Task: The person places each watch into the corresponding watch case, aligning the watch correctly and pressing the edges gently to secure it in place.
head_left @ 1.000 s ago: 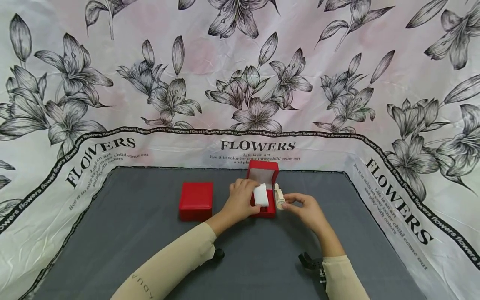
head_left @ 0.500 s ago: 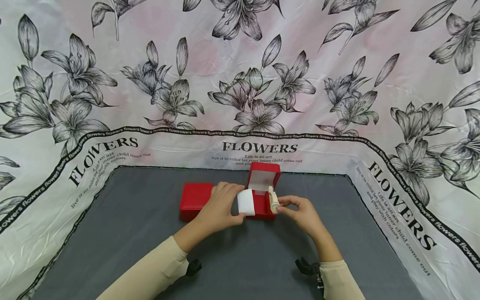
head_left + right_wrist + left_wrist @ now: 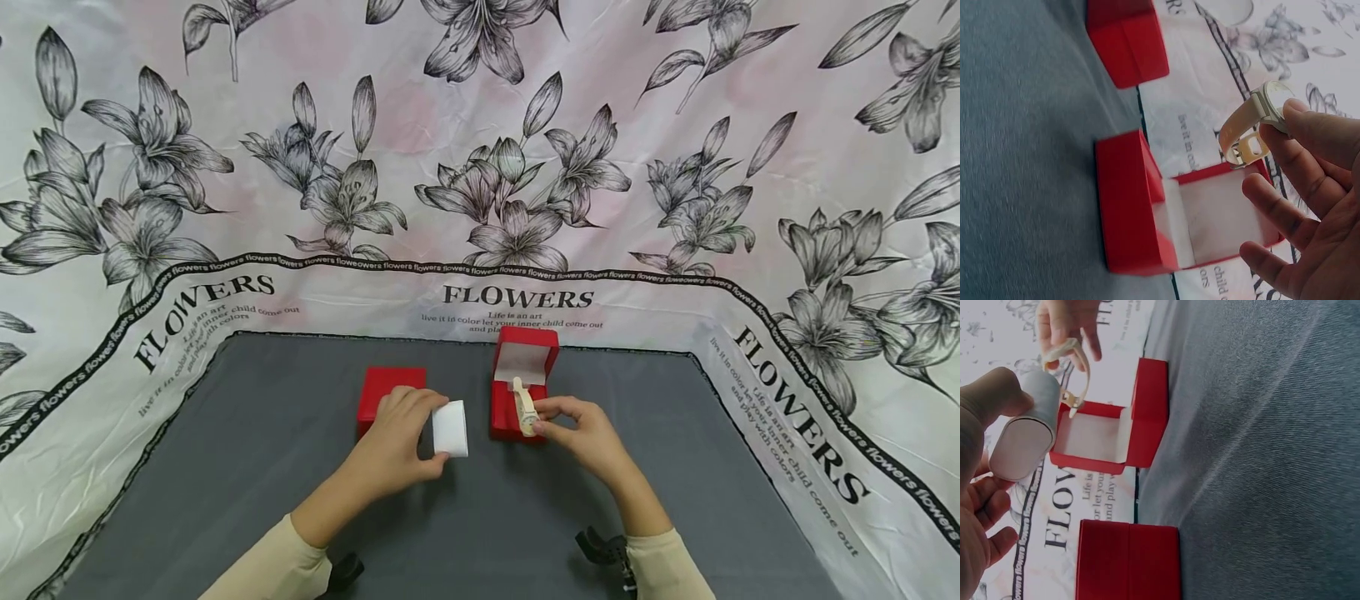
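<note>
A cream watch is held over the near part of the open box, its band curved in a loop; whether the band touches the box is hard to tell. The right hand, just to the right of the open box, pinches the watch by its round case between thumb and index finger, and the right wrist view shows its other fingers spread away from the watch. To the left of the open box and apart from it is a white cushion, a thick roll with a flat oval end. The left hand grips this cushion, with the thumb on one side and fingers on the other.

The open box is red, its lid standing up at the far side and showing a white lining. Farther left of the open box sits a closed box, also red, partly hidden behind the left hand. Both boxes rest on a grey cloth. Beyond the open box spreads a white flowered sheet printed with black lilies and the word FLOWERS. Nearer the person than the open box are two beige sleeves.
</note>
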`<control>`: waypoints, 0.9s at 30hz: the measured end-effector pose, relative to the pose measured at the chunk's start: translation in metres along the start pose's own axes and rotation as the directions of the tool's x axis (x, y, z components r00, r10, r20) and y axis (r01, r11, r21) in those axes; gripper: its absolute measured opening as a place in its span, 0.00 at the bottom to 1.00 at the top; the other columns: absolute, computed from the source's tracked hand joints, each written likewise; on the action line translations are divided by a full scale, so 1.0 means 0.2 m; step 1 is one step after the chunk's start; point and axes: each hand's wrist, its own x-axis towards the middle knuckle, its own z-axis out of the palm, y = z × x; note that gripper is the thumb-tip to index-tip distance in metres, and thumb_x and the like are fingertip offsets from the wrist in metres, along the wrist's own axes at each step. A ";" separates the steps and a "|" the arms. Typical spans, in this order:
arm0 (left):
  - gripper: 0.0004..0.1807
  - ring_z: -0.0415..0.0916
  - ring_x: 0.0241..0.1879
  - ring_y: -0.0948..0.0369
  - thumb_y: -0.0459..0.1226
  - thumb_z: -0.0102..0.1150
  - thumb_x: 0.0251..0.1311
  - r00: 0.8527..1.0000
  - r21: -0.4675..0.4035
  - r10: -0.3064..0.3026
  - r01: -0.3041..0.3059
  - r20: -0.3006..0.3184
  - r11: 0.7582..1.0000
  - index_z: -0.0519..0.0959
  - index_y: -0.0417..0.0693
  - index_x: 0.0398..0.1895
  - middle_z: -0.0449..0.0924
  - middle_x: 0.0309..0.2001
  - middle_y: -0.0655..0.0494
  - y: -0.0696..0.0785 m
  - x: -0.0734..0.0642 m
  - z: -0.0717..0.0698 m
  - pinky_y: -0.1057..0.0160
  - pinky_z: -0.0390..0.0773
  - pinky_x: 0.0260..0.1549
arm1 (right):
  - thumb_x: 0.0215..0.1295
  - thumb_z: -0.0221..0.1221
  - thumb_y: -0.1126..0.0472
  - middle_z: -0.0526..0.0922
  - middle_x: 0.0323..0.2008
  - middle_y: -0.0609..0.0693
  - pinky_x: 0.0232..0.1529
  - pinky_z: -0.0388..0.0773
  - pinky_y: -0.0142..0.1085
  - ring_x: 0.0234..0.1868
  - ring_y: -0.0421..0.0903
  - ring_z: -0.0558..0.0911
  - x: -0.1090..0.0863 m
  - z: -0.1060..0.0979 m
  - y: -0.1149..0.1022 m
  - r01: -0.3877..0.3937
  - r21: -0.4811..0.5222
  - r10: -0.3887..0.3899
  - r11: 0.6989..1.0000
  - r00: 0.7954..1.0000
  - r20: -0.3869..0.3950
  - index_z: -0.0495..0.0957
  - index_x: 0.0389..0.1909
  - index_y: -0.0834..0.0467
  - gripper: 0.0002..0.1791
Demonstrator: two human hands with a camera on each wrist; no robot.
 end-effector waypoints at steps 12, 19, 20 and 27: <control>0.41 0.69 0.54 0.58 0.45 0.82 0.41 1.000 -0.044 -0.024 0.024 0.003 0.999 0.75 0.48 0.61 0.78 0.57 0.56 0.00 -0.08 0.02 0.51 0.71 0.54 | 0.63 0.71 0.57 0.86 0.42 0.49 0.41 0.80 0.36 0.46 0.55 0.78 -0.02 0.09 -0.08 0.041 0.071 -0.046 0.997 0.996 0.070 0.86 0.52 0.52 0.17; 0.40 0.69 0.54 0.58 0.45 0.82 0.41 1.000 -0.020 -0.002 0.002 -0.002 1.000 0.75 0.49 0.60 0.77 0.58 0.56 0.02 -0.10 0.03 0.51 0.70 0.55 | 0.63 0.71 0.59 0.87 0.45 0.53 0.42 0.83 0.35 0.44 0.58 0.82 -0.05 0.14 -0.13 0.037 0.151 -0.053 0.988 0.993 0.103 0.85 0.54 0.56 0.18; 0.39 0.69 0.55 0.58 0.44 0.81 0.42 1.000 -0.018 0.002 -0.002 -0.001 1.000 0.75 0.49 0.60 0.77 0.58 0.56 0.02 -0.10 0.03 0.51 0.70 0.55 | 0.64 0.70 0.59 0.87 0.45 0.53 0.43 0.84 0.35 0.44 0.57 0.82 -0.05 0.15 -0.13 0.036 0.161 -0.055 0.986 0.992 0.115 0.85 0.54 0.57 0.18; 0.39 0.68 0.56 0.57 0.43 0.81 0.43 1.000 -0.003 0.017 -0.017 -0.001 1.000 0.75 0.50 0.61 0.77 0.60 0.55 0.04 -0.11 0.05 0.51 0.69 0.57 | 0.64 0.70 0.59 0.88 0.46 0.53 0.47 0.83 0.34 0.45 0.53 0.85 -0.07 0.20 -0.16 0.077 0.173 -0.103 0.982 0.984 0.148 0.84 0.55 0.56 0.18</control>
